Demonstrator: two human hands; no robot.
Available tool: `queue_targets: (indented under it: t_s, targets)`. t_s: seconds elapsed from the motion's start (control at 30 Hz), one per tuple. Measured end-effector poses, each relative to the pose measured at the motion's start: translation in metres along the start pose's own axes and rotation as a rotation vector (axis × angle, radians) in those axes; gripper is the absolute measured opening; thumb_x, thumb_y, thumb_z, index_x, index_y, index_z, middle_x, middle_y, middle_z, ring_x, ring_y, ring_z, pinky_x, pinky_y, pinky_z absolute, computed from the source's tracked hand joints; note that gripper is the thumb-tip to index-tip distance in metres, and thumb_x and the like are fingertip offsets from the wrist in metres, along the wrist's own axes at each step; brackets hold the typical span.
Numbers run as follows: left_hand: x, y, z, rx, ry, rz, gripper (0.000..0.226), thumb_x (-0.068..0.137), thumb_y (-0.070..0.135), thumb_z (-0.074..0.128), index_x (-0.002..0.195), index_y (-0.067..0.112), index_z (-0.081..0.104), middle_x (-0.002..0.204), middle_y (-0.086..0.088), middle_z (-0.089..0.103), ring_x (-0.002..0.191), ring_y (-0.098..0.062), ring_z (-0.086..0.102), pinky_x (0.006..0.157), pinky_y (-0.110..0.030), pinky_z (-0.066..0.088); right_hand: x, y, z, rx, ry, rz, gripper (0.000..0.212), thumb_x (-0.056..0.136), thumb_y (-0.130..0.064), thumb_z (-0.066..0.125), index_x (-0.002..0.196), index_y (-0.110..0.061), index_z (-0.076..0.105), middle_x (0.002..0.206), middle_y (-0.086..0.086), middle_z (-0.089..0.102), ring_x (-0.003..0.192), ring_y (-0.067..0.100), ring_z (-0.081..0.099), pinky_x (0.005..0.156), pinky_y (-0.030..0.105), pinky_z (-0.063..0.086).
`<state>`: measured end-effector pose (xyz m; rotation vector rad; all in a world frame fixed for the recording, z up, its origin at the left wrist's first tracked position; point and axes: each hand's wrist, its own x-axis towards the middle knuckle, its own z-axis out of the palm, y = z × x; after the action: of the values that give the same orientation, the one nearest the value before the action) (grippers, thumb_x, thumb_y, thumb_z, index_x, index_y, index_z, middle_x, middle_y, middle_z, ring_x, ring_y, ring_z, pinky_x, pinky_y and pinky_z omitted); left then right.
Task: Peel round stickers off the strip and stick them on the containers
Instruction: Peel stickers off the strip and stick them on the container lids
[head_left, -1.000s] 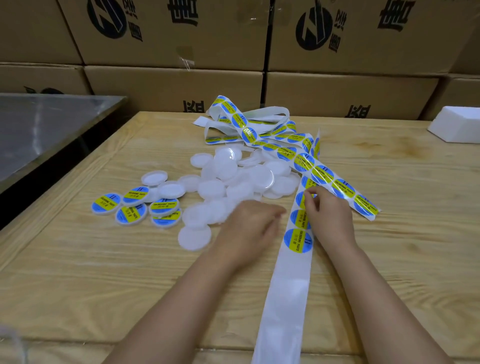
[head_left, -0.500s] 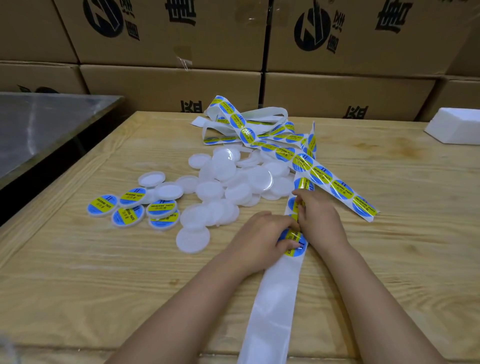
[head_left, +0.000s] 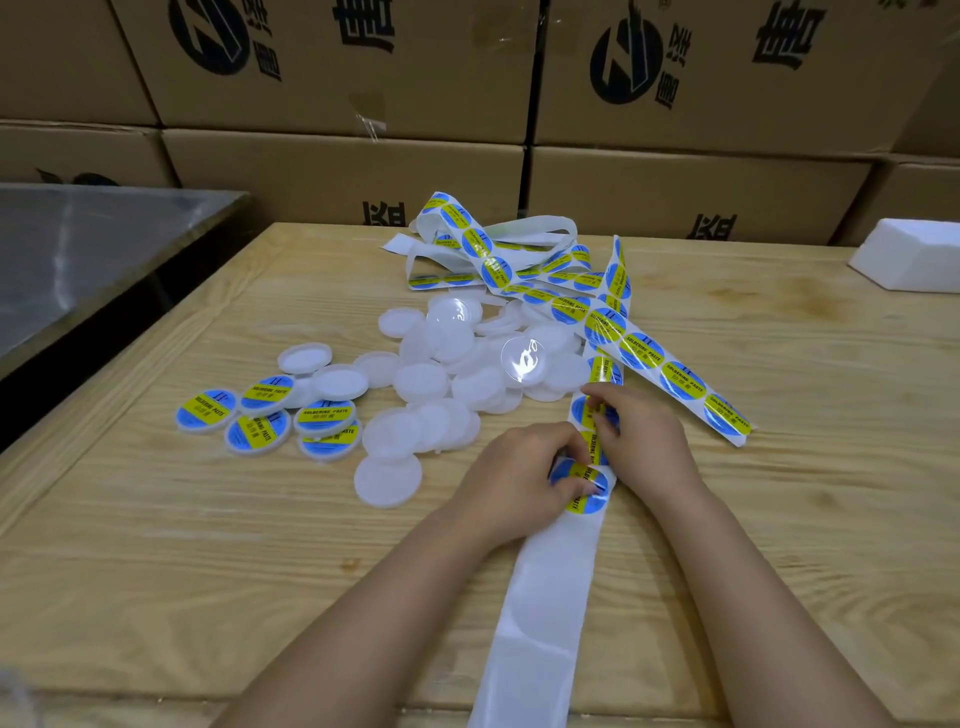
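Observation:
A white backing strip with round blue-and-yellow stickers runs from the table's near edge up to a tangled heap at the back. My left hand pinches the lowest round sticker on the strip. My right hand grips the strip just above it, buckling it there. A pile of plain white round containers lies left of the hands. Several labelled containers sit further left.
The wooden table has a metal surface beside it on the left. Stacked cardboard boxes form a wall behind. A white foam block lies at the back right.
My left hand moved right from the container pile onto the strip and took hold of the lowest sticker. My right hand slid down the strip and bunched it.

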<state>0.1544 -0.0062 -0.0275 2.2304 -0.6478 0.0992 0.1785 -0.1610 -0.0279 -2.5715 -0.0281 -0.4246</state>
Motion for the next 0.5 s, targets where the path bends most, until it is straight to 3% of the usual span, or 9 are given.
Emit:
queue_targets:
  t_s: [0.17,0.37,0.5]
  targets:
    - [-0.004,0.002,-0.007,-0.286,0.089,-0.056,0.017,0.078,0.018,0.070,0.070,0.027,0.058,0.073,0.009,0.064,0.071,-0.006,0.063,0.067,-0.024,0.051,0.002,0.004,-0.006,0.087,-0.033,0.017,0.034,0.087,-0.006,0.057,0.118,-0.020,0.063,0.106,-0.006,0.067,0.082,0.009,0.051,0.068,0.014,0.030]
    - [-0.002,0.005,-0.023,-0.812,0.253,-0.132,0.007,0.068,0.013,0.066,0.067,0.013,0.059,0.060,0.009,0.062,0.062,-0.007,0.058,0.063,-0.020,0.047,-0.001,0.009,-0.012,0.134,-0.027,0.038,0.034,0.085,-0.002,0.058,0.116,-0.016,0.065,0.094,-0.004,0.065,0.079,0.011,0.050,0.067,0.014,0.030]
    - [0.002,-0.005,-0.034,-1.018,0.377,-0.254,0.015,0.081,-0.002,0.062,0.070,0.009,0.060,0.066,0.001,0.063,0.070,-0.020,0.060,0.064,-0.026,0.050,0.000,0.013,-0.016,0.073,0.003,0.044,0.032,0.084,-0.003,0.060,0.113,-0.015,0.066,0.086,0.001,0.061,0.072,0.014,0.047,0.063,0.017,0.028]
